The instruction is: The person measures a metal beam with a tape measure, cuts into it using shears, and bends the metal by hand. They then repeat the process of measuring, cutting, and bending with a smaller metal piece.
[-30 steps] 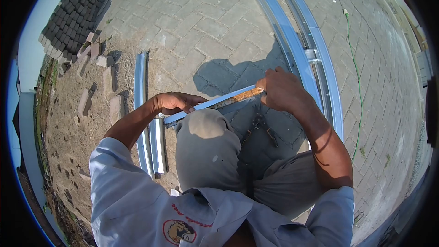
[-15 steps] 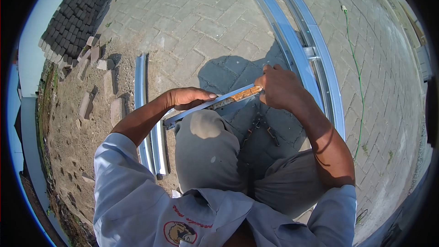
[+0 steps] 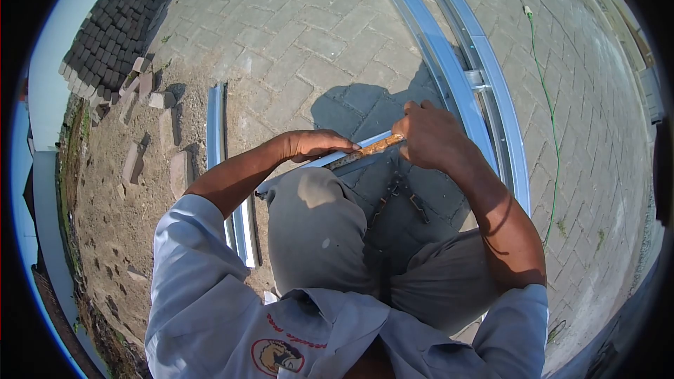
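Observation:
A narrow metal strip [image 3: 321, 162] lies slantwise over my raised knee, with a rusty brown, partly whitish piece [image 3: 372, 148] along it. My left hand [image 3: 321, 145] rests on the strip near its middle, thumb pressed at its edge. At the strip's upper right end, my right hand [image 3: 432, 135] is closed round the end, and its fingertips hide what they grip. Below it, on the shaded paving, lies a small dark metal tool with two arms [image 3: 398, 198].
Long metal frame rails [image 3: 449, 63] curve along the paving to the right. Shorter metal profiles [image 3: 243, 235] lie left of my knee. A green cable [image 3: 551, 119] runs at the far right. Loose bricks [image 3: 168, 130] and a block stack [image 3: 112, 35] are at the left.
My left hand has slid along the strip to the right, closer to my right hand. The right hand has hardly moved.

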A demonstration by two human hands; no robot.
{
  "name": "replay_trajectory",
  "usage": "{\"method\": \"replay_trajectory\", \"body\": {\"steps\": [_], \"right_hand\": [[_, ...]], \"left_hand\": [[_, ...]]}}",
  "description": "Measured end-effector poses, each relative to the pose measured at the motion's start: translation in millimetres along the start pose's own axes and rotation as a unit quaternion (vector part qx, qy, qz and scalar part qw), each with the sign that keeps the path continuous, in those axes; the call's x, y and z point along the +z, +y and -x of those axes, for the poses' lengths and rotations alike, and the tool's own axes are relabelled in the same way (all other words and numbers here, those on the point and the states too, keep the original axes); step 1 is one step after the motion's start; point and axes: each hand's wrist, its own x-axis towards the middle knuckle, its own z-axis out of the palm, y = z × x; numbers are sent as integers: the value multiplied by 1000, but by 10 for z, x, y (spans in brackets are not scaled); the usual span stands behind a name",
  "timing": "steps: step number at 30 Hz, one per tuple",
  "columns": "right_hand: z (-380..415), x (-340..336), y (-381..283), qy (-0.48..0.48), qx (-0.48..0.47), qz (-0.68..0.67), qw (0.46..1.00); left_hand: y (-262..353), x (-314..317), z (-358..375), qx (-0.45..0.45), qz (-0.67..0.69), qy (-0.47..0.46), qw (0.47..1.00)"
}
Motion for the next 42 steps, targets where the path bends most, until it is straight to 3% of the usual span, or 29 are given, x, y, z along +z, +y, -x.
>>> {"method": "replay_trajectory", "body": {"steps": [7,13,16,19,22,24,29,35,38,42], "right_hand": [[-33,59,23,3,-2,-6,1000],[-47,78,17,-12,4,-14,1000],[-21,16,2,-22,-1,-20,1000],[-19,-62,-14,-50,-8,-20,999],[-21,57,63,-27,-22,-34,999],[-40,129,114,-28,-14,-51,998],[-229,358,168,-162,29,-44,985],[-447,1094,163,-147,51,-35,987],[-625,1327,39,-176,81,-102,976],[-881,1897,-438,-142,154,-218,953]], "left_hand": [[36,22,-6,-16,-33,-4,999],[-7,128,-5,27,-60,54,996],[23,134,-5,-1,-56,64,996],[-141,-22,-89,-49,51,48,996],[-163,-104,91,-51,109,121,985],[-462,-420,18,-12,82,136,987],[-909,-928,256,106,228,135,958],[-1196,-1183,698,168,370,128,905],[-1234,-1132,891,231,363,112,896],[-1462,-1105,1088,254,384,141,876]]}}
